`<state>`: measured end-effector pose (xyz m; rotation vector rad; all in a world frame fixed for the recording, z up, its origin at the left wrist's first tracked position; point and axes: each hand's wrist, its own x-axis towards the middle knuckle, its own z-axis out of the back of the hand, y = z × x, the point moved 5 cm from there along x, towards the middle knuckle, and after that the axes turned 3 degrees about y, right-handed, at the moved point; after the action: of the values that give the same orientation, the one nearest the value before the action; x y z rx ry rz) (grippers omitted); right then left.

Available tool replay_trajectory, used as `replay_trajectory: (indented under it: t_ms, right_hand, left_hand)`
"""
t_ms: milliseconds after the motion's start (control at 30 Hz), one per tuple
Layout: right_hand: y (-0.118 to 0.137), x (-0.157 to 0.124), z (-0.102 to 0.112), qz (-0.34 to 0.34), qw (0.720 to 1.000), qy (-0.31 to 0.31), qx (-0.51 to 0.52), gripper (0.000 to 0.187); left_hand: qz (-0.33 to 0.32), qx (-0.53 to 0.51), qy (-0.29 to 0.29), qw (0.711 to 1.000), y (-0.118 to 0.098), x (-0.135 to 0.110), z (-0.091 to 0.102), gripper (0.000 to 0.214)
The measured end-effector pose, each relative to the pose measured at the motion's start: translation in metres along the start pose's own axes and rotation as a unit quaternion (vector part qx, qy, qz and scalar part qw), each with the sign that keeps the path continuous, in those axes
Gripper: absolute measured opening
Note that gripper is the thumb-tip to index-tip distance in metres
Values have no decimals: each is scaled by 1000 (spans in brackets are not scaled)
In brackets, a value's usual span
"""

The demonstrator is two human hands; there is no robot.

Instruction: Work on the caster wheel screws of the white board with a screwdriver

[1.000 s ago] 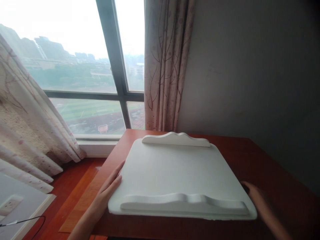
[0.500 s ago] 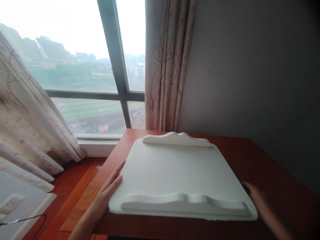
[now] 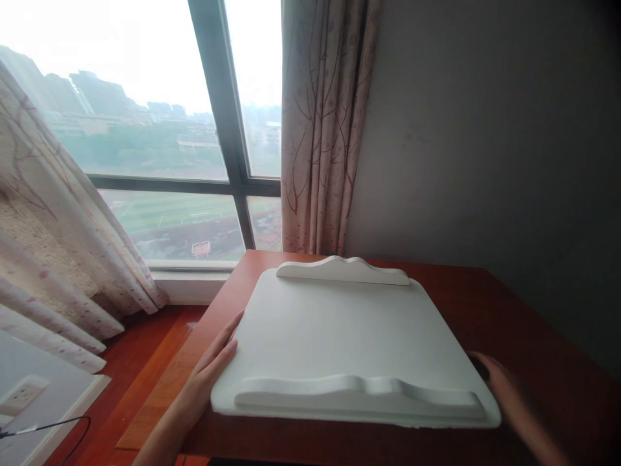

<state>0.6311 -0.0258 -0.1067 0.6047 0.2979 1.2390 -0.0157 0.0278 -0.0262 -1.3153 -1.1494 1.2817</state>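
Note:
A white board [image 3: 339,323] with rounded corners lies on a reddish-brown wooden table [image 3: 514,323]. Two raised white strips with wavy tops cross it, one along the far edge [image 3: 342,270] and one along the near edge [image 3: 359,395]. My left hand [image 3: 213,359] holds the board's left edge, its thumb and fingers pressed along the side. On the opposite side, my right hand [image 3: 495,378] grips the right edge, with its fingertips partly hidden behind the board.
Beyond the table stand a grey wall [image 3: 460,129], a patterned curtain [image 3: 325,129] and a window [image 3: 169,226]. Another curtain [image 3: 53,213] hangs at left. A socket [image 3: 24,393] with a black cable [image 3: 58,424] is low on the left, beside the wooden floor [image 3: 126,369].

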Motion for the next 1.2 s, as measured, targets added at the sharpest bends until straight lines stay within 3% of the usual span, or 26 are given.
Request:
replay_trajectory:
  t_ms: [333,633,900,1033,1200]
  right_hand:
    - [-11,5,-4,-19,1000,6,4,47]
    - [-4,6,0,-31,999,2,27,47]
    - [29,5,20,-35,998,-35,49,50]
    - [51,7,32,-46,995,-50,79,51]
    - [85,19,29,-80,980,41,176,48]
  left_hand:
    - [-2,1,-1,1000,-3,-2,-1,77]
    - [-1,1,-17,1000,-6,-2,-3,78]
    - [37,-9,17,999,-7,4,2,88]
    - [49,-3,-5,999,-10,18,9,85]
    - [103,52,32,993,-16,36,5,69]
